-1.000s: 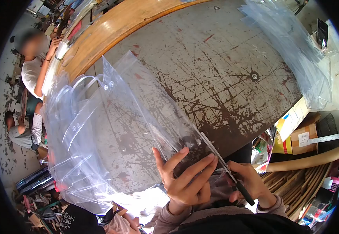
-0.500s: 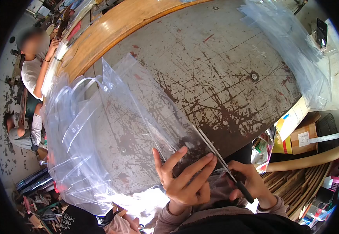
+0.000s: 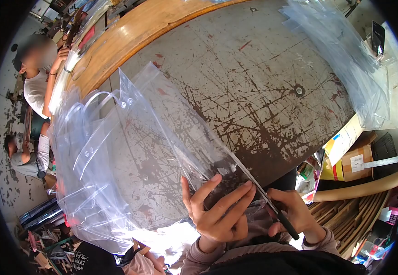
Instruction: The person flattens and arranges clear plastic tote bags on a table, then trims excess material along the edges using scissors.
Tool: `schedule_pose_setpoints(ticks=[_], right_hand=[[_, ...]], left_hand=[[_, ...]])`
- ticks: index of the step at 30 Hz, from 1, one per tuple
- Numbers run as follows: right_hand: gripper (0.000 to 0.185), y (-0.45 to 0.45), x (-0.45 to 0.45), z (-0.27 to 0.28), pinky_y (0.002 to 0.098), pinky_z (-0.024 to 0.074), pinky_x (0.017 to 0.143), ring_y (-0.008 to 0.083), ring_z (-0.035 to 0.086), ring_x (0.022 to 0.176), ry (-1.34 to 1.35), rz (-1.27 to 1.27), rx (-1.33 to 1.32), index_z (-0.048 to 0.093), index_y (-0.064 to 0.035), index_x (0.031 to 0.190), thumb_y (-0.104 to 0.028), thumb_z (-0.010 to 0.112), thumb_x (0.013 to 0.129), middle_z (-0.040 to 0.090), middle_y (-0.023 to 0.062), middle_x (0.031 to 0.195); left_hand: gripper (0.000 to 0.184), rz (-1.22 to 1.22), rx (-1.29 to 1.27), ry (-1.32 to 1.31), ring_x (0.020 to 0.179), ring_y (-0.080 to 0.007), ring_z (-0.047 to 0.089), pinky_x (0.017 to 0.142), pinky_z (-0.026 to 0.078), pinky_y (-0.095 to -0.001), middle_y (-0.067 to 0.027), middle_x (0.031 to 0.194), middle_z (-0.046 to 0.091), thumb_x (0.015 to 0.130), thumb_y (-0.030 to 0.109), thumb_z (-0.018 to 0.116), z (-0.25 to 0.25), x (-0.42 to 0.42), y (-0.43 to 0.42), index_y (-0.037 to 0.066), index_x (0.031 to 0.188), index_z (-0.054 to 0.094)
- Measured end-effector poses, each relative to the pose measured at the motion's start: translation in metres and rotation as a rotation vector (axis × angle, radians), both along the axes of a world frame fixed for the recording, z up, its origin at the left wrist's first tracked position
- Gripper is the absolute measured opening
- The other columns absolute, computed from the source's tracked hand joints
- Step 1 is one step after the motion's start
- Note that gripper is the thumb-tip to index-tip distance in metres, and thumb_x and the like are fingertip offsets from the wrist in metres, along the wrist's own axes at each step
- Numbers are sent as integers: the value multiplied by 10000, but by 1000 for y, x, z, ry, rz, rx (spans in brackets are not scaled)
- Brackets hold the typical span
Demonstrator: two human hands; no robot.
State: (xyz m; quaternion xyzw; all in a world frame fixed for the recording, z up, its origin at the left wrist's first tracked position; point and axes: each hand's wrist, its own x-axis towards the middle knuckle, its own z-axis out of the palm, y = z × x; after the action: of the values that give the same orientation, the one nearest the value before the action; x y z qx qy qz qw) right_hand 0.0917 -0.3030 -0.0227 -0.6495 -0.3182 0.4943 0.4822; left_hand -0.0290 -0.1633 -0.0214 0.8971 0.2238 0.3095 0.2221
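A clear plastic bag stretches diagonally across the worktable toward me. Its near end is at my left hand, whose fingers are extended along it with the thumb tucked below. Scissors with a black handle are in my right hand. Their long blades lie along the bag's right edge, nearly together, and pass close by my left fingertips. To the left is a pile of clear plastic bags, with curved handles and snap buttons.
The scratched grey worktable has a wooden board along its far side. Clear plastic sheets and a phone lie at the right. A cardboard box stands below. Other people are at the left.
The scissor blades have come closer together. My left hand has shifted very slightly, while the bag pile stays put. A person at the left has turned their head.
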Motion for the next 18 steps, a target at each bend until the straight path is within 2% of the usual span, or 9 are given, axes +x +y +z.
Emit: schedule_pose_setpoints(ticks=[9, 11, 18], right_hand=[[613, -2, -4, -7, 253, 342, 501, 106, 432, 540, 98, -57, 1, 541, -10, 958, -393, 853, 595, 496, 44, 595], [648, 1, -9, -13, 256, 333, 494, 99, 433, 533, 113, -165, 103, 522, -5, 995, -392, 854, 595, 494, 45, 584], [659, -3, 0, -9, 258, 324, 490, 99, 439, 535, 37, -8, -40, 524, -2, 1015, -398, 849, 601, 492, 48, 583]], left_hand=[[364, -8, -7, -13, 1102, -279, 484, 1091, 181, -521, 63, 819, 696, 549, 76, 483, -2, -1, 1, 175, 777, 749], [370, -16, 4, -27, 1102, -280, 484, 1090, 181, -523, 61, 821, 696, 546, 75, 483, -2, -1, 2, 174, 782, 749], [387, -32, 13, -5, 1106, -271, 488, 1086, 176, -544, 71, 847, 695, 544, 80, 479, 2, 0, 4, 178, 803, 749]])
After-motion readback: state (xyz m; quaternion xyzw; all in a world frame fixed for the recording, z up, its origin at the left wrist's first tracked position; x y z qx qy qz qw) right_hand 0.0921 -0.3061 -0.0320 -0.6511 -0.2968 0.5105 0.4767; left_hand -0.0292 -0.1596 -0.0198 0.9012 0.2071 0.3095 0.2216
